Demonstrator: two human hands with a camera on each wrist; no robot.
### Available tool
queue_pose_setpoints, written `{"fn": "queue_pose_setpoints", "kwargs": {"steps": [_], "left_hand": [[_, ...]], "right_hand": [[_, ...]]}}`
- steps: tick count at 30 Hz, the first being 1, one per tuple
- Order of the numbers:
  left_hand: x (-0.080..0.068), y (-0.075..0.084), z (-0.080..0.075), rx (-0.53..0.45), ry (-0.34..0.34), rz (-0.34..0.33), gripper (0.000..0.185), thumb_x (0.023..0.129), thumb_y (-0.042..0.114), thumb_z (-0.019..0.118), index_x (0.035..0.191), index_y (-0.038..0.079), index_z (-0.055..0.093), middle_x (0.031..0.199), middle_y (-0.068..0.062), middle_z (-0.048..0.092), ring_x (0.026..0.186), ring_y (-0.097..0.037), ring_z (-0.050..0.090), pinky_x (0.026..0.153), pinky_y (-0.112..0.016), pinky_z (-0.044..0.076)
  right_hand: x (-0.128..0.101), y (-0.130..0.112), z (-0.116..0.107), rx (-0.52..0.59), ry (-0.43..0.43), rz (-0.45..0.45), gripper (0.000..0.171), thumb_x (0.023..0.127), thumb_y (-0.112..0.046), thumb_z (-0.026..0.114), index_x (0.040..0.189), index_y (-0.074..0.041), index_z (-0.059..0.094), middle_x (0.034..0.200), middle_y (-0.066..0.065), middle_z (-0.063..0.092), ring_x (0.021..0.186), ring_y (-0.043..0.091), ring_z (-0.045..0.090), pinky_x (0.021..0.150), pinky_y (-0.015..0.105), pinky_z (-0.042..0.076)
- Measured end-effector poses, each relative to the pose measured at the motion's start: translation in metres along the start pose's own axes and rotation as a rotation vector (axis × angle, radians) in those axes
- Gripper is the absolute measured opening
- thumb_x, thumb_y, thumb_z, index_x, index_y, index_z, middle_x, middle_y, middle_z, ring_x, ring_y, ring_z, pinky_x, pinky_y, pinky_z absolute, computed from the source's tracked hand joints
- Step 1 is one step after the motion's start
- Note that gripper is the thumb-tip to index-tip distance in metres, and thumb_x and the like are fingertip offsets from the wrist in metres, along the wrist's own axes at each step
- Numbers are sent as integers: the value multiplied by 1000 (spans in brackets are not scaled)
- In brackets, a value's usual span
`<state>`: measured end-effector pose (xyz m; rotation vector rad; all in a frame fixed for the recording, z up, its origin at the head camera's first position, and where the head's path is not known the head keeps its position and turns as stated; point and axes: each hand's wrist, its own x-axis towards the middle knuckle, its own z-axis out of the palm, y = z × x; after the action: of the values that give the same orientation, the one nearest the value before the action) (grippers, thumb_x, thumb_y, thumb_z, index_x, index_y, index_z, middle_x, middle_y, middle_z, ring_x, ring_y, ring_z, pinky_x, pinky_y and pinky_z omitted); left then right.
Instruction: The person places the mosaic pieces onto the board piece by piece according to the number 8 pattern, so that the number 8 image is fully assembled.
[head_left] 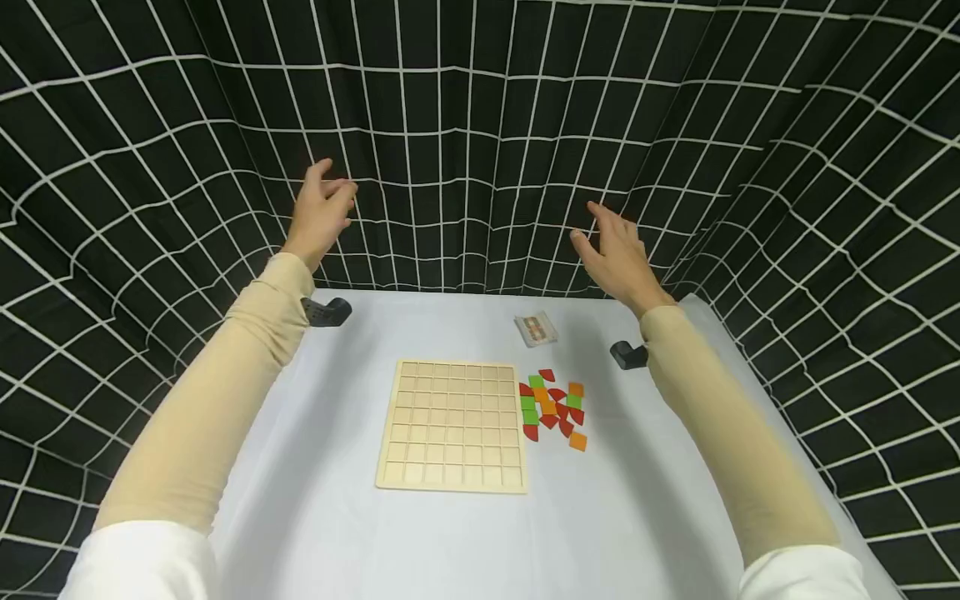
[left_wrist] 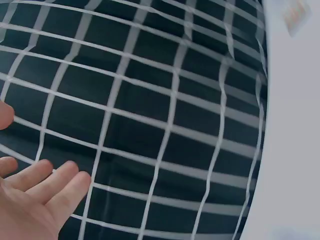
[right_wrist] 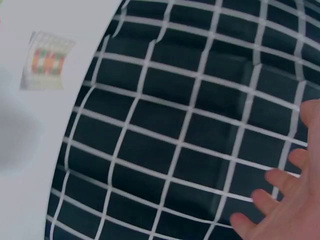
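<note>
Wooden grid board lies flat mid-surface, all cells bare; just to its right is the loose pile of coloured tiles (red, green, orange, some overlapping), and beyond that, toward the back edge, a small pattern card. My left hand is raised well above and behind the board, near the black gridded curtain, fingers relaxed and loosely spread, holding nothing. My right hand is likewise up by the curtain, fingers splayed wide, empty, well apart from the tiles. Wrist views agree: open fingers against the curtain on the left, open fingertips on the right, card blurred at the corner. White surface carries everything; two dark clamps sit at its back corners. Risk as I judge it: both hands are far from the pieces, so a fast drop could sweep a sleeve through the tiles and scatter them, or nudge the board out of square.
</note>
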<state>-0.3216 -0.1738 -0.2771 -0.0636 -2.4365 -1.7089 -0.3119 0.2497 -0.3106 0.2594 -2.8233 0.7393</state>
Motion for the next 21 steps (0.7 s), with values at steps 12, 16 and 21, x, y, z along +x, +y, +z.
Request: {"fn": "queue_pose_setpoints", "kwargs": {"steps": [12,16,21], "left_hand": [[-58,-37,-4,-896,-235,-10,52,108,33,47,154,17,31,163,-17,33,150,-35,37,127,-45,33],[-72,-57,2,-984,-256,-16,46,109,31,44,151,14,35,160,-19,36,146,-35,41,125,-44,37],[-91,-90,7,-1093,-294,-65,42,110,29,41,147,10,37,149,-17,46,138,-34,49,123,-43,42]], "right_hand": [[-76,6,3,166,-48,30,68,105,-54,43,159,-13,31,163,14,35,150,36,30,121,65,34],[-89,12,14,158,-79,62,60,105,-50,45,149,-9,47,154,16,45,144,37,40,119,62,38],[-109,20,31,135,-143,104,48,106,-42,48,137,-7,58,139,16,57,129,36,53,108,58,51]]}}
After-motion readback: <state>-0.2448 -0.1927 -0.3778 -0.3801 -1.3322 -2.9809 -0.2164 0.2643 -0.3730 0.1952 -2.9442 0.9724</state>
